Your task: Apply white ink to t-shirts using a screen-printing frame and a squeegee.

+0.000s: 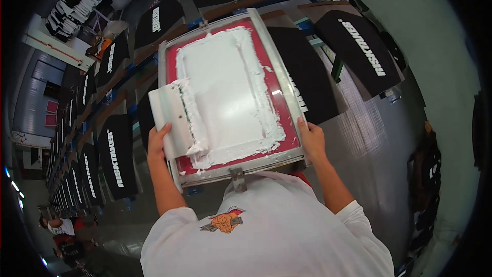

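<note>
A screen-printing frame [281,69] with a metal rim and red mesh border is held in front of my body. Thick white ink [225,87] covers its middle, heaped in ridges along the edges. A wide pale squeegee [171,118] lies across the frame's left side, its blade edge caked with white ink. My left hand [158,143] is closed at the frame's left side, thumb against the squeegee; its other fingers are mostly hidden. My right hand [311,141] grips the frame's right rim near its lower corner, thumb on top.
Black printed garment panels [115,156] lie on boards in long rows to the left and ahead. Another printed black panel [359,51] is at the right, near a pale wall [446,46]. Hanging clothes [77,5] fill the far left. People [64,225] are at the lower left.
</note>
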The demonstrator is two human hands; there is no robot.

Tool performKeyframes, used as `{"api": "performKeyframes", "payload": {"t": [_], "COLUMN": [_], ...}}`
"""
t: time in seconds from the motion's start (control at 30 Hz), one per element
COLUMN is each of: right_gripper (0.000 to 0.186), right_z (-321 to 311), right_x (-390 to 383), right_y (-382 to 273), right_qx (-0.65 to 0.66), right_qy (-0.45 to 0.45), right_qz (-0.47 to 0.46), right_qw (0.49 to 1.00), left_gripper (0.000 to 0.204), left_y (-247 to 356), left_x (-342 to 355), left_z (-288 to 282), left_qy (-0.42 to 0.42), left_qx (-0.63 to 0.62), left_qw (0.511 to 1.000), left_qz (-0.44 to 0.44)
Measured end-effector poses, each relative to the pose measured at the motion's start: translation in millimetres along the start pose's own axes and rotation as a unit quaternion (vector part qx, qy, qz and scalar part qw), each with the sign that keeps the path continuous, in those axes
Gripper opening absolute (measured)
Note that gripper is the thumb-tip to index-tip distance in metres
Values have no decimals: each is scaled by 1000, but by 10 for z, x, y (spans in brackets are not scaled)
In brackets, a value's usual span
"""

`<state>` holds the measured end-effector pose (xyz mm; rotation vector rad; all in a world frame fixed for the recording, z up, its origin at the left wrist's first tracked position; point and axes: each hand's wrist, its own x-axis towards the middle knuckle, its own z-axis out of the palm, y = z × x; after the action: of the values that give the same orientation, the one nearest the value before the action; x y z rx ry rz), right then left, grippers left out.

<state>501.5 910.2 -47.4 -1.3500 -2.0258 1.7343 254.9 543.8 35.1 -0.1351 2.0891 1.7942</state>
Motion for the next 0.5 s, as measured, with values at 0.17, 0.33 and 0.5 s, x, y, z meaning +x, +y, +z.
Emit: {"api": "performKeyframes", "payload": {"t": [0.17, 0.33, 0.5], "right_gripper": [58, 61, 62], "right_z": [-996, -1436, -1500], "right_x": [530, 1061, 1403], "right_y": [-115, -80, -29], "right_qx": [-21, -85, -89], "right_qy": [11, 12, 2], "right_qz": [25, 1, 6], "right_qw": [999, 996, 996], "left_gripper": [47, 45, 44], "left_y": [-107, -30, -72], "left_x": [90, 119, 187], "left_z": [1185, 1847, 2032], "left_qy": [4, 13, 30], "left_qx": [-37, -34, -41], "left_qw": [999, 999, 998], "left_qz": [-26, -38, -38]}}
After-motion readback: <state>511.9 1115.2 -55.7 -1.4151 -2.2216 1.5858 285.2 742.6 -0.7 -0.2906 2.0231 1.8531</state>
